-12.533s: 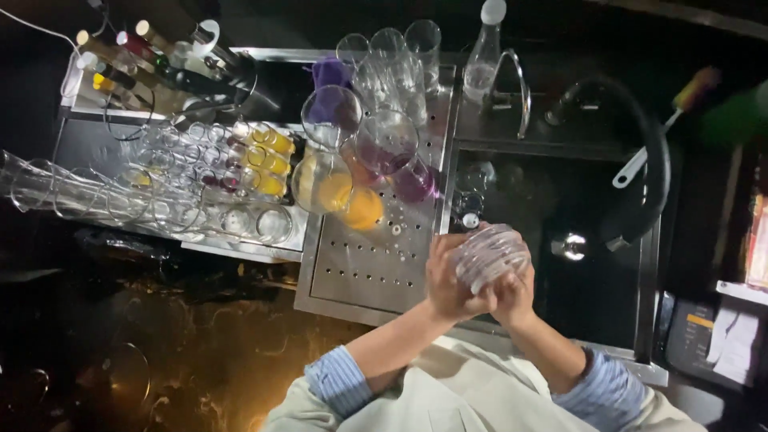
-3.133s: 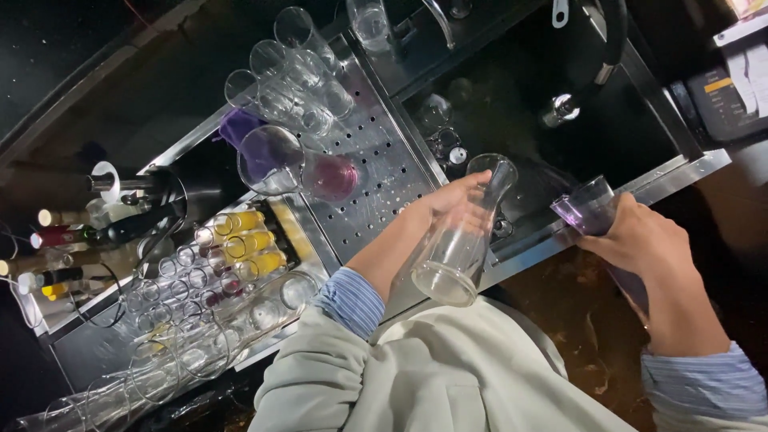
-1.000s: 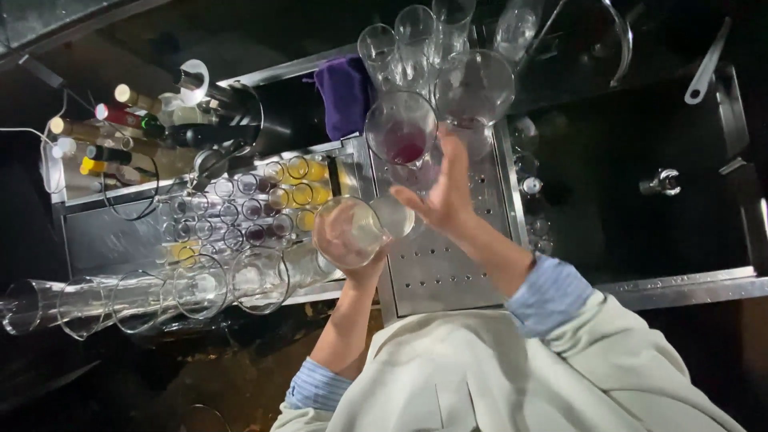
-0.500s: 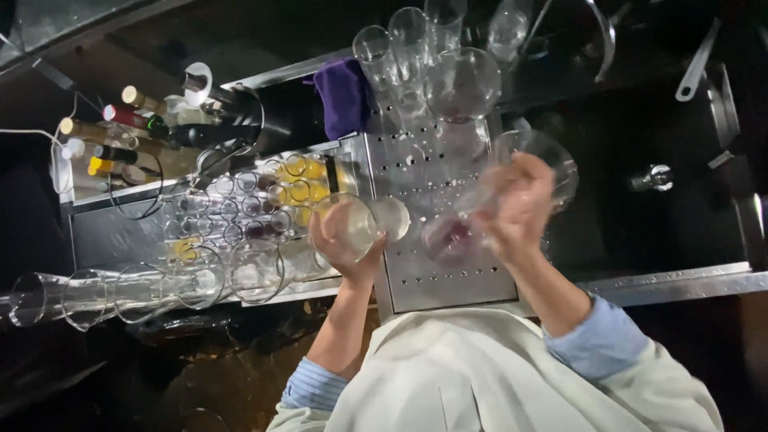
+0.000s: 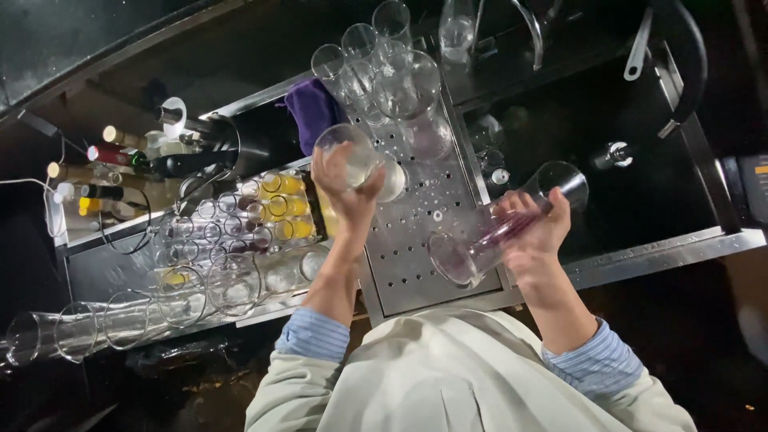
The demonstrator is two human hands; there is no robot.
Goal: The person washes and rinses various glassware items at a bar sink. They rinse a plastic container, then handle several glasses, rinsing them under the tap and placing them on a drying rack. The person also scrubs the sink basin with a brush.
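Note:
My left hand (image 5: 344,188) grips a clear round flask (image 5: 360,160) with a pale liquid, held over the left part of the perforated steel drainboard (image 5: 416,256). A conical glass flask (image 5: 504,228) lies tilted in my right hand (image 5: 532,236), its mouth pointing out over the dark sink (image 5: 632,184). Purple liquid streaks the inside of that flask along its neck. Both sleeves are blue striped under a pale coat.
Several empty glasses (image 5: 384,56) stand at the drainboard's far end beside a purple cloth (image 5: 310,108). Left of it sit rows of small vials (image 5: 240,232), some yellow, then large beakers (image 5: 120,316) and bottles (image 5: 112,156). A tap (image 5: 528,32) arches over the sink.
My right hand has carried the conical flask right and tipped it toward the sink. My left hand has lifted its round flask farther up over the drainboard.

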